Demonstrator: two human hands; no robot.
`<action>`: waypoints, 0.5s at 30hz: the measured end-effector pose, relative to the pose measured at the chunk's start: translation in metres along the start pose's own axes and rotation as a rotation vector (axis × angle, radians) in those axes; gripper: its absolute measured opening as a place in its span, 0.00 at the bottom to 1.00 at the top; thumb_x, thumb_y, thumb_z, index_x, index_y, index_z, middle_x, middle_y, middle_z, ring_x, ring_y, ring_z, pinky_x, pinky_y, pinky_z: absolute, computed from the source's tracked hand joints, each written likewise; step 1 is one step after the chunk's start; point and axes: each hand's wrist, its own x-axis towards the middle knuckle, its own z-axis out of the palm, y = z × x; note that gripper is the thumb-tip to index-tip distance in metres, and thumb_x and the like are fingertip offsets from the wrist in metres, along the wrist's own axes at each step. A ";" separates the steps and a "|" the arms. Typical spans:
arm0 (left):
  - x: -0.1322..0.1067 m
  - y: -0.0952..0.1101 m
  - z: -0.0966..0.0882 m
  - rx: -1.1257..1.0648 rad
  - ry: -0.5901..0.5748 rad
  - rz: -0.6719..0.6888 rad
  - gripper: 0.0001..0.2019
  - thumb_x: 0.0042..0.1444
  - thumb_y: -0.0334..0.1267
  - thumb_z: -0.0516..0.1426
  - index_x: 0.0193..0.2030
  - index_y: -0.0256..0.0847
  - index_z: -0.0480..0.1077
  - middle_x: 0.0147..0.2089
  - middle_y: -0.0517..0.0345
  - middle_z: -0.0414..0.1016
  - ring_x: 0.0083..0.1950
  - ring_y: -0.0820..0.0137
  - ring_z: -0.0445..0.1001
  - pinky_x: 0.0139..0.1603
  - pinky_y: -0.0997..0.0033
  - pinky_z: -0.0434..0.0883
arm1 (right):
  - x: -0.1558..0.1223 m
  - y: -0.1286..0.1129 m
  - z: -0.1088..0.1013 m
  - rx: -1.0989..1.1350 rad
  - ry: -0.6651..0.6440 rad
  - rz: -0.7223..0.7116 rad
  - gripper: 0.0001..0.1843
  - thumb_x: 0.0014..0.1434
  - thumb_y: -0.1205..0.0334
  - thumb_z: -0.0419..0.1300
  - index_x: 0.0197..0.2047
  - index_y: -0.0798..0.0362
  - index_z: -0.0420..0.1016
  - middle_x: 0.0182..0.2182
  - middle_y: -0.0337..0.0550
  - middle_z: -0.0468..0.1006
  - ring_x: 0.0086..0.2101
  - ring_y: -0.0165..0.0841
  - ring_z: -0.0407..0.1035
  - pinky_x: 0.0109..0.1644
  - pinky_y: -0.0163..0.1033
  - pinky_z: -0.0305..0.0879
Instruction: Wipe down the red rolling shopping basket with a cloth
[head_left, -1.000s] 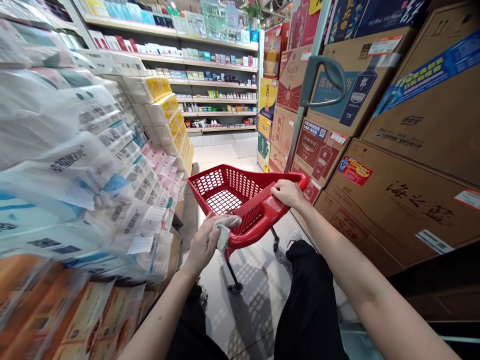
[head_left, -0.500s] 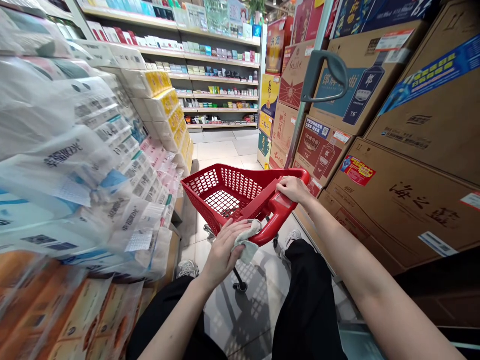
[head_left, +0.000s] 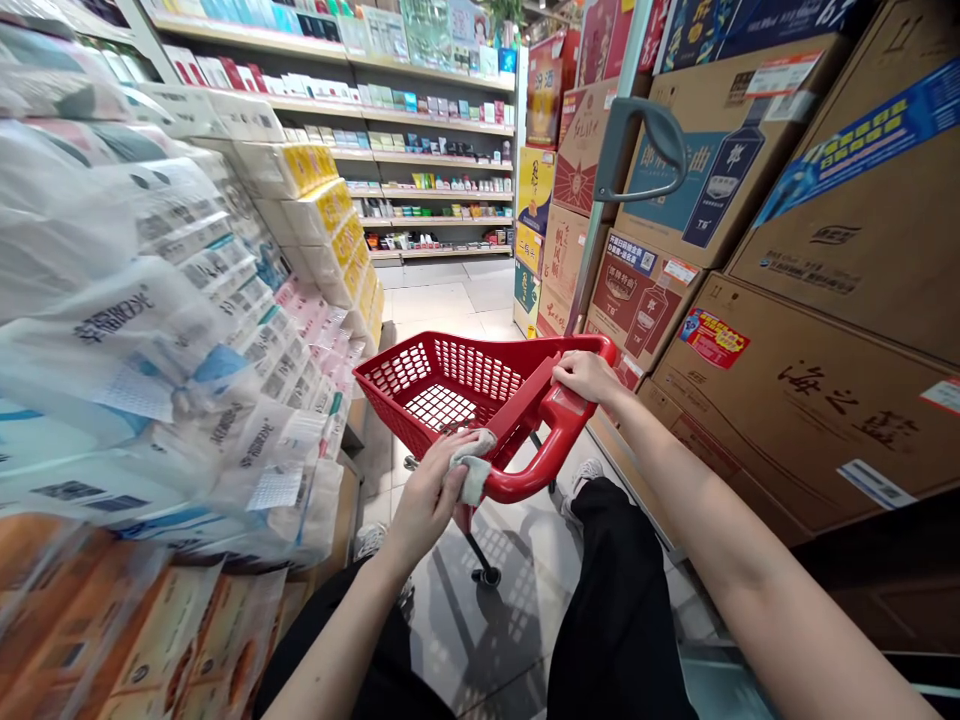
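A small red shopping cart (head_left: 457, 385) stands on the tiled aisle floor in front of me, its mesh basket holding nothing I can see. My left hand (head_left: 429, 492) is closed around a pale cloth (head_left: 473, 468) and presses it against the near left end of the cart's red handle bar (head_left: 534, 467). My right hand (head_left: 586, 377) is wrapped over the right corner of the handle. My legs in black trousers show below.
Stacked packs of tissue paper (head_left: 172, 330) crowd the left side. Large cardboard boxes (head_left: 810, 290) are piled on the right, with a grey trolley handle (head_left: 645, 150) against them. Shelves of goods (head_left: 420, 130) stand at the far end of the aisle.
The left hand with the cloth slid right along the handle bar, then back left toward its near end. The cart shifted slightly left. The right hand kept its grip.
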 end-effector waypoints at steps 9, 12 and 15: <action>0.013 -0.006 -0.006 -0.060 -0.065 -0.208 0.21 0.64 0.46 0.42 0.57 0.41 0.66 0.58 0.51 0.70 0.58 0.64 0.67 0.59 0.63 0.64 | 0.012 0.024 0.004 0.070 -0.015 -0.206 0.19 0.61 0.60 0.47 0.33 0.51 0.80 0.39 0.38 0.78 0.39 0.30 0.69 0.43 0.30 0.58; 0.019 0.002 -0.012 -0.041 -0.143 -0.282 0.22 0.63 0.49 0.44 0.55 0.41 0.67 0.52 0.53 0.74 0.51 0.64 0.71 0.51 0.67 0.68 | 0.014 0.027 0.004 0.085 -0.016 -0.225 0.18 0.61 0.60 0.48 0.32 0.51 0.80 0.39 0.38 0.78 0.38 0.30 0.69 0.43 0.30 0.57; 0.028 0.013 -0.014 -0.011 -0.147 -0.333 0.22 0.62 0.51 0.45 0.53 0.41 0.69 0.42 0.56 0.77 0.41 0.67 0.73 0.43 0.69 0.70 | 0.015 0.029 0.002 0.098 -0.026 -0.243 0.18 0.61 0.59 0.48 0.32 0.52 0.80 0.39 0.38 0.78 0.38 0.30 0.69 0.42 0.31 0.57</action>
